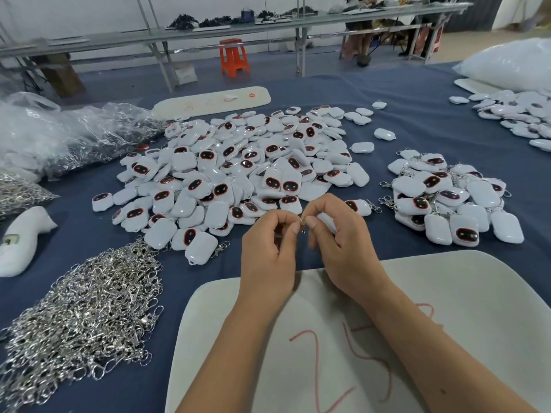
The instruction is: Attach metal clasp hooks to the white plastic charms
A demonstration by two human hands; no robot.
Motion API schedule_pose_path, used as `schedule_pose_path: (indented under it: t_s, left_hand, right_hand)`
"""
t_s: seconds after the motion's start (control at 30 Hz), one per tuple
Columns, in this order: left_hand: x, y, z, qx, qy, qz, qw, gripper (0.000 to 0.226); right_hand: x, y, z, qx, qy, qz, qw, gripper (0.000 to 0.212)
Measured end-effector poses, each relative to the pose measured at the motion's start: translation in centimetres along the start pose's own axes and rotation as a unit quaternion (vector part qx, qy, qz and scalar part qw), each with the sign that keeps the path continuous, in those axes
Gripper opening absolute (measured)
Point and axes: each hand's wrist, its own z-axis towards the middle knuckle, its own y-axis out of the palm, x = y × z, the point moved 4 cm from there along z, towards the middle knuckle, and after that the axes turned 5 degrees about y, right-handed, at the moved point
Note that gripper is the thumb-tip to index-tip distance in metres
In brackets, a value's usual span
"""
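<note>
Above the counter (417, 93), a small metal clasp hook (303, 222) is pinched between left hand (268, 248) and right hand (340, 234), each grip clamped on it.

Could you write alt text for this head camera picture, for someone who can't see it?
Two hands, left hand and right hand, pinch a small metal clasp hook together above a blue table. Beyond them lies a big pile of white charms, with a heap of silver hooks at left.

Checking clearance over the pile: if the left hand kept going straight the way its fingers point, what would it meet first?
The left hand points up and right at the small metal clasp both hands pinch; the right hand fingertips come next, though depth is unclear.
</note>
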Motion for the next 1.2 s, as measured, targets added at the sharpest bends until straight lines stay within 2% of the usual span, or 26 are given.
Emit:
schedule_pose_path:
  t_s: [0.2,0.27,0.37,0.53,0.73,1.0,1.2]
  left_hand:
    - [0.6,-0.4,0.1,0.007,0.062,0.062,0.996,0.016]
    - [1.1,-0.6,0.0,0.026,0.085,0.072,0.993,0.015]
    - [1.4,-0.6,0.0,0.042,0.1,0.081,0.991,0.013]
    - [1.5,-0.5,0.0,0.039,0.108,0.097,0.989,0.012]
    - [1.0,-0.8,0.0,0.01,0.099,0.12,0.988,0.015]
    - [0.8,-0.9,0.0,0.007,0.095,0.119,0.988,0.014]
    - [0.4,-0.6,-0.2,0.001,0.055,0.118,0.991,0.013]
  right_hand:
    - [-0.3,0.1,-0.1,0.013,-0.025,-0.013,1.0,0.015]
    - [0.1,0.3,-0.1,0.003,0.016,0.034,0.999,0.012]
    - [0.8,0.9,-0.1,-0.053,0.087,0.089,0.991,0.015]
    - [1.1,0.4,0.0,-0.016,0.088,0.101,0.991,0.017]
    - [0.2,0.0,0.0,0.053,-0.005,-0.023,0.998,0.015]
    - [0.0,0.0,0.0,0.036,-0.044,-0.078,0.995,0.017]
    - [-0.6,-0.1,0.1,0.019,-0.098,-0.157,0.982,0.018]
